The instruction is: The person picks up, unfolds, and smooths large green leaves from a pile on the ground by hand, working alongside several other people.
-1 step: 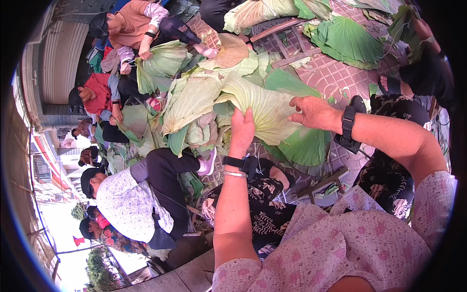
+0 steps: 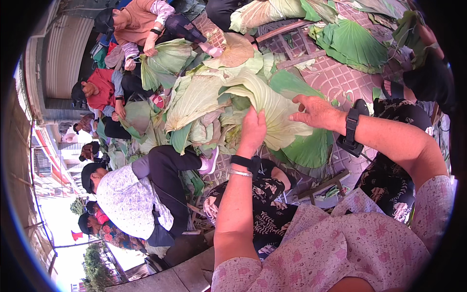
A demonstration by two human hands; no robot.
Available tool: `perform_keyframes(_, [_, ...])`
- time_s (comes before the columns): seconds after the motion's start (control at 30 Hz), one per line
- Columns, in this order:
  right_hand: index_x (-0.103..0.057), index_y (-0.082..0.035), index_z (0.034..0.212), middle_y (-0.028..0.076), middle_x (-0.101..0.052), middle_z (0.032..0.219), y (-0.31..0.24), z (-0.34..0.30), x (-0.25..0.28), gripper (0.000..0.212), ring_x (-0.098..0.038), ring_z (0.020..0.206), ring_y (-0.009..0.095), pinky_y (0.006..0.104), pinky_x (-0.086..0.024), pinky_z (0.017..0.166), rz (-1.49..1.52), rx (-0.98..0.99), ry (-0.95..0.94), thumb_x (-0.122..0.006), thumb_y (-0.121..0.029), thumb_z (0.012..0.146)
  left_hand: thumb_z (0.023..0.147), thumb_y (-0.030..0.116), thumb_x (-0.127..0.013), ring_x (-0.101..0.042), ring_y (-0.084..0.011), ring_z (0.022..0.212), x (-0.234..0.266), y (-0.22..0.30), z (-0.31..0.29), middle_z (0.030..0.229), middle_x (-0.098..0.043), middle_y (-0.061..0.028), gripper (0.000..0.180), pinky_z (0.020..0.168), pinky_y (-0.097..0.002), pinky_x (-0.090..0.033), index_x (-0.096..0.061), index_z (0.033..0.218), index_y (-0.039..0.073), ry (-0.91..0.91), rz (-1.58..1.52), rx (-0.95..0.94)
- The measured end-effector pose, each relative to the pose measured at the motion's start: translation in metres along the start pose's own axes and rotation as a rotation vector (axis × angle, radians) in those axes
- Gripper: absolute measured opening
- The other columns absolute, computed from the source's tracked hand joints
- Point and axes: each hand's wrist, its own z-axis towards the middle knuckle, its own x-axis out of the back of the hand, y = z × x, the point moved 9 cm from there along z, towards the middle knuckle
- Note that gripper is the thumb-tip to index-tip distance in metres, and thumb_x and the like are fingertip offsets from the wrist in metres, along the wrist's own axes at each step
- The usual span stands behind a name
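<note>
A large pale yellow-green lotus leaf (image 2: 272, 114) with ribbed veins spreads in front of me. My left hand (image 2: 254, 127) is closed on its near left edge, thumb on top, and part of the leaf curls up beyond the fingers. Over the leaf's right side is my right hand (image 2: 318, 114), its thumb and forefinger apart; whether the fingertips touch the leaf I cannot tell. Beneath lies a stack of darker green lotus leaves (image 2: 309, 148). More pale, dry leaves (image 2: 197, 100) are heaped to the left of it.
Several people sit along the left; one in a white patterned top (image 2: 131, 197) is nearest, and another in an orange top (image 2: 136, 22) handles a leaf. Wooden frames (image 2: 323, 187) stand on the red paving (image 2: 348, 87). A fan of green leaves (image 2: 349, 46) lies at the far right.
My left hand has shifted a little to the right with the leaf's edge, and the leaf curls up more at its left side. My right hand's fingers have spread slightly.
</note>
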Motion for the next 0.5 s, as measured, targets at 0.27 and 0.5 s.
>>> perform_keyframes(0.27, [-0.053, 0.006, 0.113, 0.015, -0.062, 0.092, 0.034, -0.005, -0.031, 0.042, -0.065, 0.071, 0.022, 0.0319, -0.057, 0.060, 0.957, -0.481, -0.092, -0.066, -0.022, 0.085, 0.081, 0.002, -0.048, -0.063, -0.0372, 0.071, -0.095, 0.017, -0.047, 0.072, -0.062, -0.0189, 0.038, 0.061, -0.0465, -0.047, -0.048, 0.119, 0.001, -0.365, 0.647, -0.237])
perform_keyframes(0.5, [-0.053, 0.007, 0.095, 0.015, -0.060, 0.084, 0.046, 0.012, -0.026, 0.015, -0.066, 0.069, 0.024, 0.0297, -0.060, 0.060, 1.194, -0.546, 0.057, -0.054, -0.003, 0.084, 0.086, 0.016, -0.056, -0.062, -0.0370, 0.074, -0.082, 0.018, -0.042, 0.079, -0.064, -0.0187, 0.041, 0.065, -0.0488, -0.046, -0.048, 0.125, 0.007, -0.289, 0.525, -0.141])
